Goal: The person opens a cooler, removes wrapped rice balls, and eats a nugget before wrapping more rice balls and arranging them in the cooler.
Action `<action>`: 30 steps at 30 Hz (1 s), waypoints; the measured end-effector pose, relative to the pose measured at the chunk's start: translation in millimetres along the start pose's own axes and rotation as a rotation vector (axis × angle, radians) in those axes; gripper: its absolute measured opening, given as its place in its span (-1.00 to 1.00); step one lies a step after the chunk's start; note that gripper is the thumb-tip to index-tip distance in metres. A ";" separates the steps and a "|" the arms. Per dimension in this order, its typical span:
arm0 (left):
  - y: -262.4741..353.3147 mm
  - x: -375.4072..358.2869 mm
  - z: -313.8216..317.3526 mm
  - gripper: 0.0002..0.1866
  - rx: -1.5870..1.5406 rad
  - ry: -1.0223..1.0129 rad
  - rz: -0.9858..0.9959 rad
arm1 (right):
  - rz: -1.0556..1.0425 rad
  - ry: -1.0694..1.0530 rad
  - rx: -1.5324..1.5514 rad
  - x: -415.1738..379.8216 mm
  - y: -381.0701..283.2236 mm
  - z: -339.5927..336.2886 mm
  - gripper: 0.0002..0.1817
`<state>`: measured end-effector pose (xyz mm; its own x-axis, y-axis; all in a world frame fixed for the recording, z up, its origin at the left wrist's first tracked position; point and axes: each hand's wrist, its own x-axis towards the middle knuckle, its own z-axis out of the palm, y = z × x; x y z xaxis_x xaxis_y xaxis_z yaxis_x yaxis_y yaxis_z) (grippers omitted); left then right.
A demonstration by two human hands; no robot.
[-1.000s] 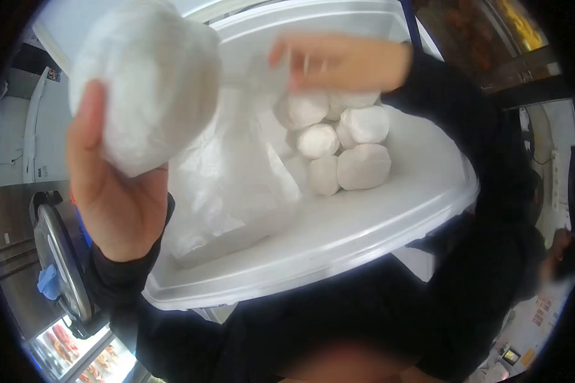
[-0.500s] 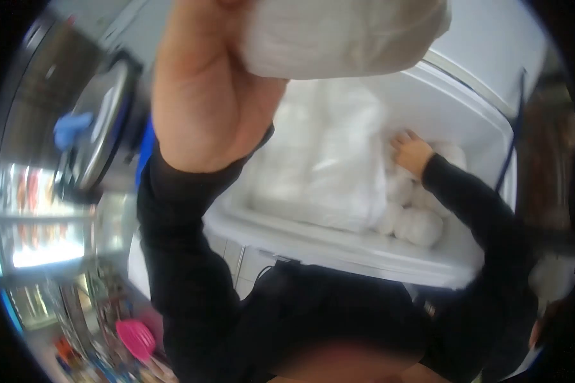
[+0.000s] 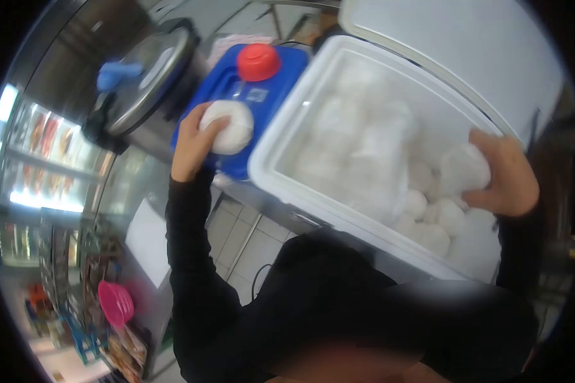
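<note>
My left hand is closed around a white, dough-like ball, held over a blue jerrycan with its thumb across the ball's side. At the right end of the white cooler box, my right hand grips another white, dough-like ball between thumb and fingers. Several similar balls lie loose in the cooler just below it. A clear plastic bag of white rounded lumps fills the cooler's left and middle part; its contents are blurred.
The cooler's lid stands open behind it. Left of the cooler are the blue jerrycan with a red cap and a large metal pot. A pink basket and a lit display fridge are farther left.
My left hand has come down and away from the camera with its white ball, to over the jerrycan. My right hand has risen from among the balls, gripping one.
</note>
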<state>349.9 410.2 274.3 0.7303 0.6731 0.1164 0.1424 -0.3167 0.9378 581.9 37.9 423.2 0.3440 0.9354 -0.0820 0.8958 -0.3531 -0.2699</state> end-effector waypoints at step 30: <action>183.9 -155.9 143.7 -0.53 -0.334 -0.414 0.900 | 0.106 0.773 1.391 -118.2 -152.9 56.4 -0.47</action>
<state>358.2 151.0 381.5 0.6555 -0.0217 0.7549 -0.7138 -0.3442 0.6100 388.5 -17.6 420.0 0.8267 0.5213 0.2117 0.0659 0.2840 -0.9566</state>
